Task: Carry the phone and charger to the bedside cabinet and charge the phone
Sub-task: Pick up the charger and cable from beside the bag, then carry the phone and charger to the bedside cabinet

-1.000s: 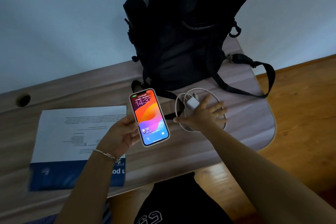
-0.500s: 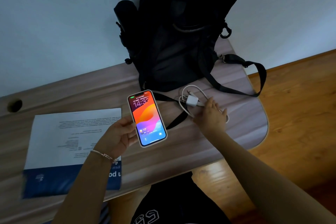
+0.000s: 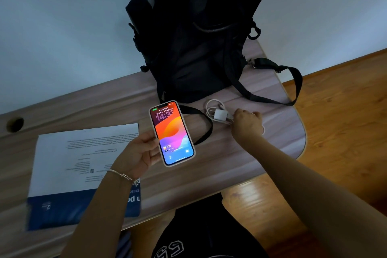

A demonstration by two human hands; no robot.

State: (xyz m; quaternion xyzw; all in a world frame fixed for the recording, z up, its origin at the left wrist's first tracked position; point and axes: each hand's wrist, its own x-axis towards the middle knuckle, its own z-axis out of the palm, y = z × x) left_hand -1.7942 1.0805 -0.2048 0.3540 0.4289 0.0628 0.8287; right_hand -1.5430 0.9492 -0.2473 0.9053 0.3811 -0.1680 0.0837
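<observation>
The left hand (image 3: pixel 138 154) is raised above the surface (image 3: pixel 240 153), palm up, its fingers (image 3: pixel 154 156) gripping the lit phone (image 3: pixel 172 133) by its left edge so the screen faces the camera. The right arm reaches forward, and the right hand (image 3: pixel 247 124) is curled knuckles-up, its fingers closed on the white cable (image 3: pixel 211 106) right beside the charger (image 3: pixel 220 115). The charger block sits just left of those fingers, on the surface, near the black backpack (image 3: pixel 199 37) and its strap (image 3: pixel 206 130). A printed sheet (image 3: pixel 83 159) lies left of the phone hand.
</observation>
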